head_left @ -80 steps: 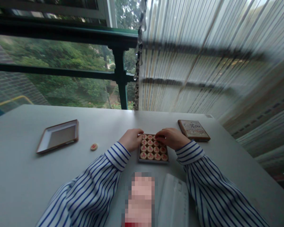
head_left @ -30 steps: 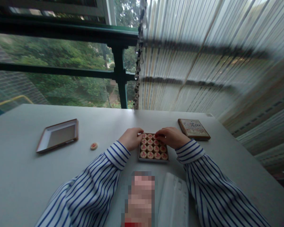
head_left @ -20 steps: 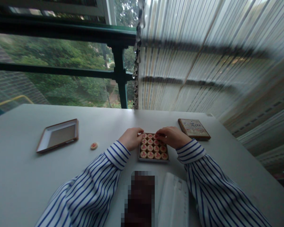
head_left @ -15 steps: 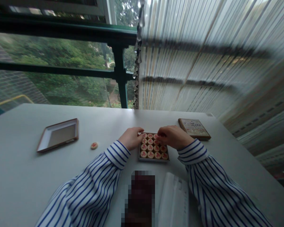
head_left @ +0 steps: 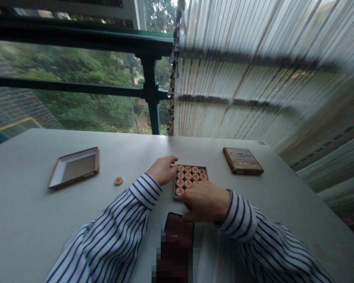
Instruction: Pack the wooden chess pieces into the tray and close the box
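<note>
A shallow box [head_left: 175,194] of round wooden Chinese chess pieces with red characters lies in front of me, its pieces in rows. One piece [head_left: 201,171] in the far right corner has a darker mark than the others. My left hand [head_left: 163,170] is at the box's left side, its thumb against the rim and its forefinger raised at the far left corner. Over the near right part of the box is my right hand [head_left: 206,200], fingers curled down and hiding several pieces. Whatever its fingertips hold is hidden. A single loose chess piece [head_left: 118,181] lies left of my left hand.
An open box lid [head_left: 73,181] rests at the left, hollow side up. A closed box with a printed cover [head_left: 243,158] lies at the right. A dark phone [head_left: 179,228], partly pixelated, is nearest me. Beyond the white table [head_left: 135,151] are a window and string curtain.
My right hand has moved from the far right corner of the box toward me, to its near edge by the phone. The far right pieces now show. My left hand stays at the left side.
</note>
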